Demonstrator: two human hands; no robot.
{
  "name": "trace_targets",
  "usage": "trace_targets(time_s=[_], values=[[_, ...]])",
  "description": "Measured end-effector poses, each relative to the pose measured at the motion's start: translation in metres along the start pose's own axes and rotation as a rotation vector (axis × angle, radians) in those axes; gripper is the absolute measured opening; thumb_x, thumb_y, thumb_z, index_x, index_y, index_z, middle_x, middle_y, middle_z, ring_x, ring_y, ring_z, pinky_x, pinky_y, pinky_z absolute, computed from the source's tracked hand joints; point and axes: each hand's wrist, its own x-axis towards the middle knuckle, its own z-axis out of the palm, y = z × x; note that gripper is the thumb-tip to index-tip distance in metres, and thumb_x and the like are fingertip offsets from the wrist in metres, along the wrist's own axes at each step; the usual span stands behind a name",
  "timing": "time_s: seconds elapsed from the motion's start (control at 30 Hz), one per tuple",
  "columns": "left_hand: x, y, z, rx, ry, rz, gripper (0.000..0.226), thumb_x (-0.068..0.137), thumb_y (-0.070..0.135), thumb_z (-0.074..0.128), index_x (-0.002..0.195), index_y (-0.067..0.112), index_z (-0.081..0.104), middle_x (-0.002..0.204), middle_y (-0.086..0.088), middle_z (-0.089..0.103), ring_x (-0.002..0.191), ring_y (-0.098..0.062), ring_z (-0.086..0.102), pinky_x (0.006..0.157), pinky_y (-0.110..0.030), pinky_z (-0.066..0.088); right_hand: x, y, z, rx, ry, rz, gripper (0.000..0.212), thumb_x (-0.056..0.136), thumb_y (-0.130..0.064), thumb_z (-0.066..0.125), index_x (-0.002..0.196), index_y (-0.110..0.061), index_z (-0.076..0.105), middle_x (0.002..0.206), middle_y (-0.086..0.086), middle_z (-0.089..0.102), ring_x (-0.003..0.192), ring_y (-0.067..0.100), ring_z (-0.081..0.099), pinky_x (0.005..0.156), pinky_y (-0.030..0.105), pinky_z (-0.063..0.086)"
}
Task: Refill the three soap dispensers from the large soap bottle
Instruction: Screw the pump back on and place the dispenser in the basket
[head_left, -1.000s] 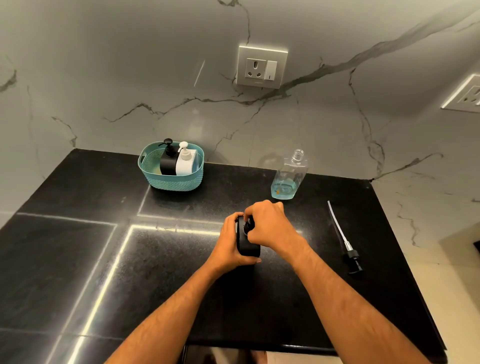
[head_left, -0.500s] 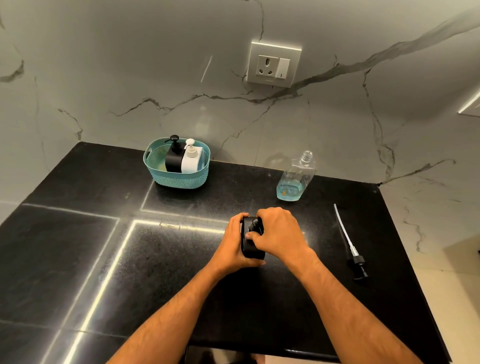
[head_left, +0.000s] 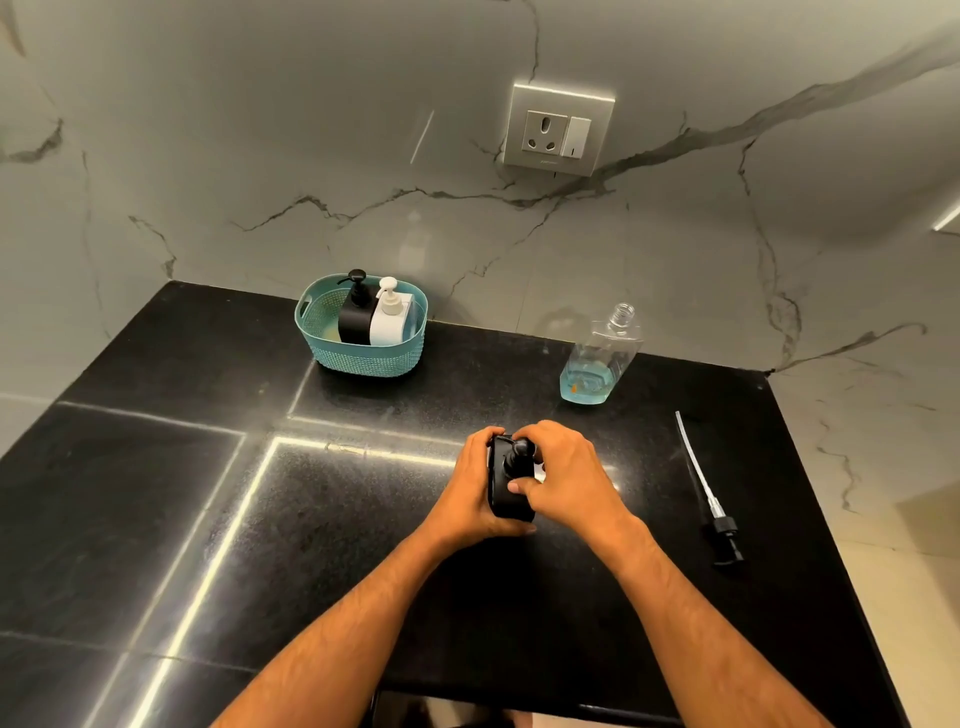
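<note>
A black soap dispenser (head_left: 503, 491) stands on the black counter, in the middle of the view. My left hand (head_left: 470, 493) grips its body from the left. My right hand (head_left: 563, 475) curls round its black pump head (head_left: 519, 451) from the right. The large clear soap bottle (head_left: 600, 358) stands uncapped behind them, with a little blue soap at its bottom. Its black pump with a long tube (head_left: 707, 499) lies on the counter to the right. A black dispenser (head_left: 355, 319) and a white dispenser (head_left: 390, 319) stand in a teal basket (head_left: 363, 358) at the back left.
The black counter (head_left: 156, 519) ends at a marble wall behind and at an edge on the right. A wall socket (head_left: 558, 132) sits above the counter. Bright light strips reflect across the counter's left half.
The view has shifted slightly, so everything sits lower in the frame. My right hand has turned on the pump head, which now shows more between the fingers. My left hand keeps its hold.
</note>
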Motion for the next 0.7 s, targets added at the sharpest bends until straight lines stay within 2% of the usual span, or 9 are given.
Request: trace_targets(time_s=[0.13,0.2,0.27,0.33,0.37,0.43,0.53,0.6,0.7], values=[[0.001,0.002,-0.003,-0.012,-0.030,0.003,0.120,0.055,0.042,0.101,0.141,0.051,0.018,0.140,0.024,0.031,0.133,-0.001,0.041,0.108,-0.028,0.047,0.004,0.001,-0.003,-0.027,0.049,0.078,0.045,0.063,-0.049,0.090,0.090,-0.021,0.067,0.081,-0.011,0.060,0.074,0.008,0.058,0.066,0.022,0.046],[0.001,0.004,-0.004,-0.023,-0.038,-0.006,0.121,0.055,0.042,0.101,0.140,0.054,0.016,0.140,0.024,0.031,0.133,-0.001,0.041,0.107,-0.026,0.046,0.008,0.001,-0.003,-0.024,0.063,0.047,0.049,0.063,-0.045,0.091,0.099,-0.021,0.068,0.091,-0.008,0.063,0.082,0.009,0.059,0.073,0.023,0.048],[0.001,0.005,-0.003,-0.031,-0.036,-0.010,0.121,0.055,0.042,0.101,0.141,0.053,0.018,0.142,0.018,0.034,0.133,-0.004,0.043,0.108,-0.028,0.047,0.008,0.000,-0.002,0.032,0.026,-0.020,0.055,0.066,-0.030,0.091,0.115,-0.020,0.068,0.106,-0.005,0.066,0.096,0.013,0.062,0.083,0.029,0.053],[0.001,0.005,-0.003,-0.035,-0.037,-0.008,0.120,0.055,0.043,0.101,0.142,0.050,0.019,0.143,0.016,0.035,0.134,-0.004,0.043,0.109,-0.030,0.048,0.007,-0.001,0.002,0.033,0.010,-0.046,0.047,0.068,-0.023,0.089,0.111,-0.018,0.070,0.102,-0.003,0.069,0.096,0.016,0.064,0.082,0.028,0.051],[0.001,0.005,-0.003,-0.033,-0.038,-0.004,0.119,0.055,0.042,0.101,0.143,0.048,0.020,0.142,0.016,0.035,0.133,-0.004,0.043,0.109,-0.031,0.048,0.007,-0.001,0.004,0.008,0.044,-0.034,0.040,0.068,-0.028,0.089,0.102,-0.017,0.069,0.094,-0.004,0.068,0.088,0.016,0.064,0.076,0.026,0.049],[0.001,0.003,-0.003,-0.030,-0.037,-0.004,0.120,0.055,0.043,0.101,0.145,0.042,0.023,0.143,0.014,0.035,0.133,-0.004,0.043,0.110,-0.033,0.048,0.006,0.000,0.006,-0.016,0.121,0.024,0.043,0.065,-0.044,0.090,0.088,-0.018,0.065,0.079,-0.008,0.063,0.072,0.010,0.058,0.064,0.021,0.042],[0.001,0.001,-0.004,-0.031,-0.034,-0.008,0.122,0.054,0.045,0.101,0.149,0.036,0.024,0.144,0.013,0.035,0.134,-0.003,0.041,0.111,-0.033,0.048,0.004,0.007,0.008,0.057,0.116,0.035,0.052,0.060,-0.056,0.090,0.092,-0.021,0.067,0.081,-0.010,0.060,0.072,0.005,0.055,0.065,0.020,0.044],[0.001,0.001,-0.002,-0.024,-0.035,-0.010,0.122,0.054,0.045,0.100,0.149,0.034,0.024,0.144,0.012,0.035,0.133,-0.002,0.041,0.110,-0.033,0.048,0.004,0.012,0.010,0.171,0.055,0.011,0.048,0.063,-0.039,0.094,0.101,-0.019,0.071,0.090,-0.008,0.060,0.077,0.007,0.056,0.070,0.026,0.050],[0.002,0.002,-0.002,-0.026,-0.039,-0.013,0.122,0.054,0.044,0.100,0.149,0.034,0.024,0.143,0.012,0.035,0.133,-0.002,0.042,0.109,-0.031,0.048,0.004,0.015,0.016,0.240,0.068,0.014,0.034,0.064,-0.018,0.092,0.094,-0.016,0.076,0.090,-0.006,0.062,0.076,0.008,0.059,0.069,0.031,0.053]])
